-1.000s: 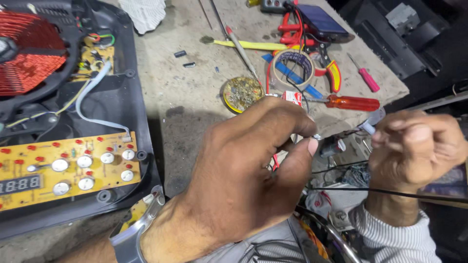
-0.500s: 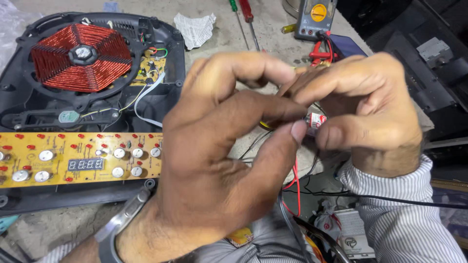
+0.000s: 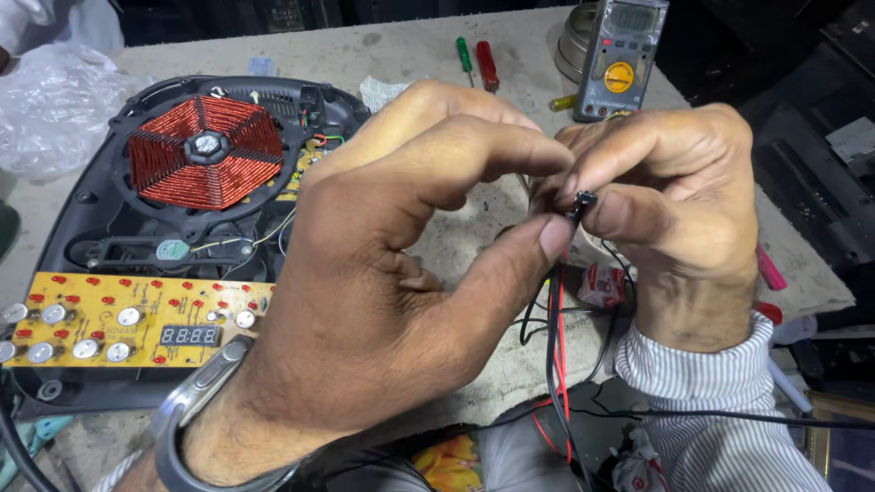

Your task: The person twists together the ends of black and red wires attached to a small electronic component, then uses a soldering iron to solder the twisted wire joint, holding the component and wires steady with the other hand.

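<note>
Pinching a small black part w/ both hands together: left hand thumb under, right hand fingers on top. Black & red wires hang below the part; opened induction cooker sits left of it on worktop.

An opened induction cooker, multimeter, two screwdrivers and a plastic bag lie around.

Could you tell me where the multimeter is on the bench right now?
In the head view the multimeter lies at the far edge of the bench, upper right, just beyond the right hand and right of the green and red screwdrivers.
</note>
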### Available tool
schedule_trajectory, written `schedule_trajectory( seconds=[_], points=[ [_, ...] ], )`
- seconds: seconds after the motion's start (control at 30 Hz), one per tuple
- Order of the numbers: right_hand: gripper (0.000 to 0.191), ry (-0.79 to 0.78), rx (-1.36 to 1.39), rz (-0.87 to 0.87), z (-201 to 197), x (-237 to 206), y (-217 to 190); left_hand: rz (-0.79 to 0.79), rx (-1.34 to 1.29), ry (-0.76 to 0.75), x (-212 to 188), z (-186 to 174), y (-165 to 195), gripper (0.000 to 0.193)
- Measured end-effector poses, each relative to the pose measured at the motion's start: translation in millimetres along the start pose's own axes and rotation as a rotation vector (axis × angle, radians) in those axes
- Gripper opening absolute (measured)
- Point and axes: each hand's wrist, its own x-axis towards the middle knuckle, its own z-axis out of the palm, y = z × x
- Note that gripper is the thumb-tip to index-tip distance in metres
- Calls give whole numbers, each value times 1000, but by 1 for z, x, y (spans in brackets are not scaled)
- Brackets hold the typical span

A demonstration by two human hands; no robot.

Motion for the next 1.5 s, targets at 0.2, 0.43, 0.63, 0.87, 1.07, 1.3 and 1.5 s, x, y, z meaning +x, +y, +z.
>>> schedule_trajectory(
  seconds=[0.2, 0.43, 0.63, 0.87, 1.07, 1.3, 1.5],
  points=[
    [16, 44, 55, 77, -3, 2, 7, -212, -63, -79, 11, -7, -7, 23],
    [13, -1, -178, 59, 8, 2, 9, -350, -11, -113, -9, 3, -14, 19],
    [8, -87, -184, 18, 9, 4, 19, -412, 253, -44, 4, 18, -26, 17],
    [23, -142, -1, 126, 3, 2, 4, -347, 413, -276, 3, 10, -16, 17],
    [37, -166, 50, 239, 1, -2, 2, -340, 421, -264, -27, 0, -32, 21],
    [41, -220, 15, 276, -1, -1, 3, -269, 461, -265, -17, 7, -33, 21],
    [42, -284, -30, 267, 1, 4, 5, -281, 499, -291, -32, 3, -41, 22]
  ],
)
